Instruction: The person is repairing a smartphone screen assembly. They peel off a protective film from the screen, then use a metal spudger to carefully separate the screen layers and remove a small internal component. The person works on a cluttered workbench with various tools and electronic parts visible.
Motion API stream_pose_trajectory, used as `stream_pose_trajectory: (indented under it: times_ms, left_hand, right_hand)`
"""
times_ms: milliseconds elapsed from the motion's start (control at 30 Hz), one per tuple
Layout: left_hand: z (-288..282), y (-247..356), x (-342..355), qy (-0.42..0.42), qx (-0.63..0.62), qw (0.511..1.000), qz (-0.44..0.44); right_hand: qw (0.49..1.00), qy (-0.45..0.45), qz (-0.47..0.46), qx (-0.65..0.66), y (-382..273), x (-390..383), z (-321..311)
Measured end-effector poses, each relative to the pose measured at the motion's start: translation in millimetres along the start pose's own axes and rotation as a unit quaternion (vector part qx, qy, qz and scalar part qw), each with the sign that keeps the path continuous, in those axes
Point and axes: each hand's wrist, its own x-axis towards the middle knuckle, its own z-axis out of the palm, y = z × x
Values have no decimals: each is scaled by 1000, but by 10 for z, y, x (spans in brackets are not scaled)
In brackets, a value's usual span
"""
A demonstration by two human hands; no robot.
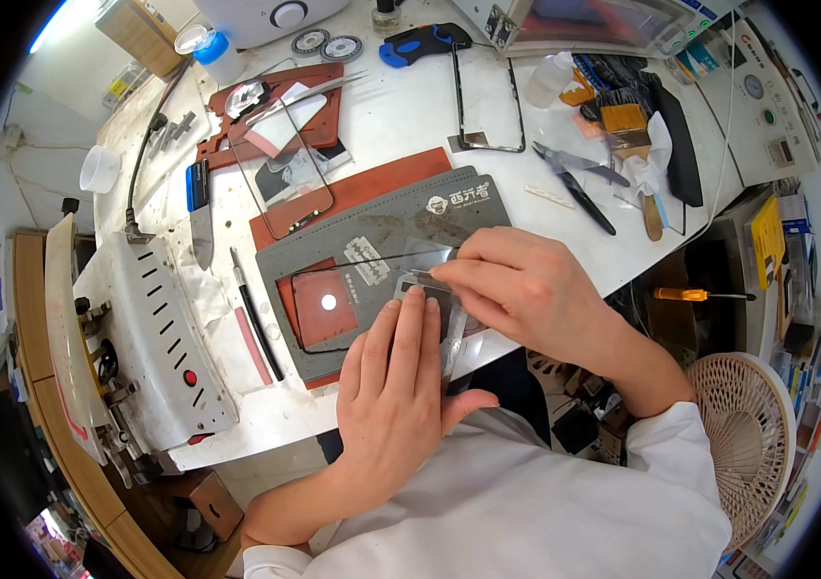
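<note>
My left hand (393, 372) lies flat, fingers stretched together, on a thin black phone frame and the clear film near it. My right hand (538, 289) is pinched at the left fingertips; what it holds is too small and covered to name. The black frame (297, 326) rests on a grey work mat (333, 224), and its right part is hidden under my hands. A piece of clear film (427, 255) shows just beyond my fingertips. Through the frame's left side a reddish square (317, 301) with a round white spot is visible. A pale razor-blade shape (367, 261) is on the mat.
Left of the mat lie a black craft knife (256, 314) and a blue-handled knife (200, 207). Beyond it are a phone frame (523, 106) and tweezers (309, 96). Cutting pliers (579, 183) and brushes (625, 125) lie at right. A slotted metal machine (154, 338) stands at left.
</note>
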Motion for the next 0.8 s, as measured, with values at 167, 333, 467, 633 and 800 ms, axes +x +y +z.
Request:
stream_pose_trajectory:
  times_ms: [167,333,467,633,800]
  left_hand:
    - [10,4,-25,-17,-23,1000,-7]
    - [7,5,-25,-19,-24,1000,-6]
    - [14,0,-19,-8,-19,1000,-4]
    - [-2,3,2,0,-2,1000,0]
    - [28,6,-21,-10,-27,1000,-7]
  right_hand:
    - [1000,3,-3,-2,5,-5,5]
    - [1000,5,-2,-1,-11,1,3]
    - [1000,8,1,-4,-24,0,16]
    - [1000,17,2,-4,-45,-9,30]
    - [1000,9,2,-10,-46,-24,44]
